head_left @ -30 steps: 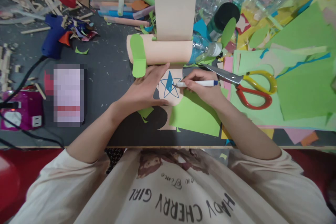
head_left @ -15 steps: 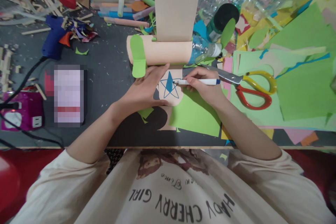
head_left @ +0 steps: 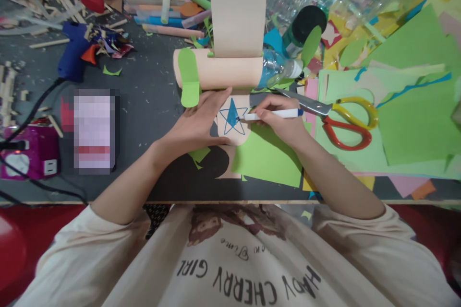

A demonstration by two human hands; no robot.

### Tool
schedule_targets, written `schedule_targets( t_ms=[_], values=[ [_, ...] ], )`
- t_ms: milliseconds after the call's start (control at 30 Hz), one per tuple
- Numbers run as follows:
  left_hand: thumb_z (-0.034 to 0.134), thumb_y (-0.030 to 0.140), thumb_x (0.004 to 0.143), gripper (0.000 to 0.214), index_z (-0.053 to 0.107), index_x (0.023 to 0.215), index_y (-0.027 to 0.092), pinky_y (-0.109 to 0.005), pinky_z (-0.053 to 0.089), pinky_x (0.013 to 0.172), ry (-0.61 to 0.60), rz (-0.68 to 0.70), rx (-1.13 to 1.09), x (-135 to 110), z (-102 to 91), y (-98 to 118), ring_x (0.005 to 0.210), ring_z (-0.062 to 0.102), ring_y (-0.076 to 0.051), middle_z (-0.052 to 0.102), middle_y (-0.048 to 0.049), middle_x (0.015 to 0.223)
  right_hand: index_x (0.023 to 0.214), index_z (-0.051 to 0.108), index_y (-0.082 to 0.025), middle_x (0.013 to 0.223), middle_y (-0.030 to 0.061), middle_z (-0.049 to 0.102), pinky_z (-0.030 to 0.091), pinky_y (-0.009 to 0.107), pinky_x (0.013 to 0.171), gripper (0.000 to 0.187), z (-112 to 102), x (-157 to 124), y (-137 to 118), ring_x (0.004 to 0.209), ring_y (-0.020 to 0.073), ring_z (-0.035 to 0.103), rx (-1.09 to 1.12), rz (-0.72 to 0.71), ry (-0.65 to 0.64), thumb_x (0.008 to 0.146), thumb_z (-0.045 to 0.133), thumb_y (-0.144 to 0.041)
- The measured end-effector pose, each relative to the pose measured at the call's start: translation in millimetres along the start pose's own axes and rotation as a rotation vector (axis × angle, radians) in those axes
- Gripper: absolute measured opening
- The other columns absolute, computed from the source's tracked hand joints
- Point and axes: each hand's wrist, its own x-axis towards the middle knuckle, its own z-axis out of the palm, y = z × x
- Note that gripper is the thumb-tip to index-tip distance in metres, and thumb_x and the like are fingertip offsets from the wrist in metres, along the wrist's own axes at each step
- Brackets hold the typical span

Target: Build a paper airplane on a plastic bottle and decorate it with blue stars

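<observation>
Head view: peach paper [head_left: 226, 72] wraps a bottle [head_left: 278, 68].

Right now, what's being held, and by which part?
The right hand holds a white marker by its barrel, toward the tip; the left hand, spread open, rests on the peach paper.

a blue-outlined star [head_left: 232, 117], partly filled solid blue, patterns the peach paper flap [head_left: 239, 139]; the marker [head_left: 283, 113] shows white with a dark blue end, the scissors [head_left: 321, 107] one yellow handle, one red.
</observation>
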Motion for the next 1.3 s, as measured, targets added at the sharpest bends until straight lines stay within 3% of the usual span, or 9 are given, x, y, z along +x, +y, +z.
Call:
schedule_targets(
  t_ms=[567, 1300],
  values=[
    [0.072, 0.058, 0.077, 0.105, 0.014, 0.158, 0.027, -0.054, 0.025, 0.121, 0.003, 0.006, -0.016, -0.2, 0.6, -0.2, 0.151, 0.017, -0.041, 0.025, -0.0123, 0.162, 0.06, 0.063, -0.021, 0.057, -0.0019, 0.064, 0.039, 0.024, 0.048, 0.018, 0.5, 0.4, -0.6, 0.049, 0.0104, 0.051, -0.024, 0.0, 0.017, 0.074, 0.067, -0.031],
    [0.073, 0.059, 0.076, 0.106, 0.016, 0.158, 0.024, -0.053, 0.028, 0.119, -0.012, -0.026, -0.002, 0.5, -0.3, 1.5, 0.151, 0.018, -0.042, 0.025, -0.0141, 0.163, 0.056, 0.06, -0.021, 0.055, -0.0022, 0.063, 0.037, 0.025, 0.047, 0.012, 1.0, 0.5, -2.7, 0.047, 0.0105, 0.049, -0.057, 0.029, 0.009, 0.068, 0.059, -0.021]
  ],
)
